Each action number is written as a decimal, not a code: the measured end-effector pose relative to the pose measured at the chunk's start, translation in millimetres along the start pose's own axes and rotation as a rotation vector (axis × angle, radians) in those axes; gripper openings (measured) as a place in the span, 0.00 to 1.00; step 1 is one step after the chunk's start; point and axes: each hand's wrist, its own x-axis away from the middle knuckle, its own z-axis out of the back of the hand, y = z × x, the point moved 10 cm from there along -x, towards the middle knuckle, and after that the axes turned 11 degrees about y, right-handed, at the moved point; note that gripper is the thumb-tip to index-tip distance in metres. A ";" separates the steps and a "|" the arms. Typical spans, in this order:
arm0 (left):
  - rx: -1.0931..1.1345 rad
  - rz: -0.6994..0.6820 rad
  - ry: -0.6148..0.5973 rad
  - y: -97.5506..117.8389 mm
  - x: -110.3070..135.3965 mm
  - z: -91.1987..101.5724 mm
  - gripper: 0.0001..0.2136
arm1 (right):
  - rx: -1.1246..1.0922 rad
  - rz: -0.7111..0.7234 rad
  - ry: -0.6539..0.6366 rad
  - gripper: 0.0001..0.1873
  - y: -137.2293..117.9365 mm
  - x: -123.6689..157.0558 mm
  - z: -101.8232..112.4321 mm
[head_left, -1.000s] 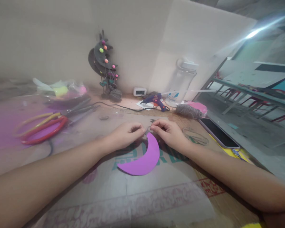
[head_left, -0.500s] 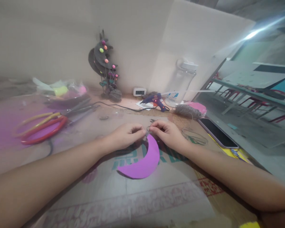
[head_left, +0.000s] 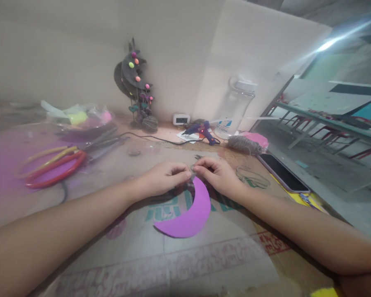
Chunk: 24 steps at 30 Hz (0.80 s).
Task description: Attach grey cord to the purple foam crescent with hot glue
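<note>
A purple crescent moon [head_left: 188,220] hangs with its upper tip at my fingers and its other tip pointing left. My left hand [head_left: 168,177] pinches at that upper tip, fingertips closed against it. Close beside it, my right hand [head_left: 218,175] is also pinched shut, on what looks like a thin grey strand of yarn [head_left: 193,167] by the tip. The fingers partly hide where strand and moon meet. A small dark pointed tool end [head_left: 198,157] shows just beyond my right fingers.
Scissors with red and yellow handles [head_left: 57,169] lie left. Behind stand a decorated grey moon ornament [head_left: 132,78], a small clock [head_left: 181,119], a glue gun [head_left: 204,132] with its cord, and a clear bottle [head_left: 235,107]. Grey yarn [head_left: 247,145] and a phone [head_left: 282,172] are right.
The purple crescent moon has swung slightly down and to the right, showing more of its face. Both hands stay pinched in nearly the same place.
</note>
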 end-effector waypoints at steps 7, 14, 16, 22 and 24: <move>0.077 0.030 0.032 -2.4 -0.6 2.8 0.16 | -0.002 -0.038 -0.008 0.11 8.8 0.2 -0.4; 0.125 0.057 0.035 -3.4 -0.5 2.9 0.15 | 0.004 -0.042 -0.002 0.11 10.3 0.7 1.4; 0.118 0.059 0.031 -2.6 -0.4 2.8 0.15 | 0.001 -0.036 -0.004 0.11 9.0 0.6 0.9; 0.135 0.055 -0.013 0.4 -0.3 -0.7 0.15 | -0.001 -0.013 -0.017 0.10 6.5 0.0 -1.4; 0.134 0.053 -0.002 -1.1 -0.6 -0.6 0.15 | 0.002 -0.008 -0.016 0.10 7.3 -0.6 -1.1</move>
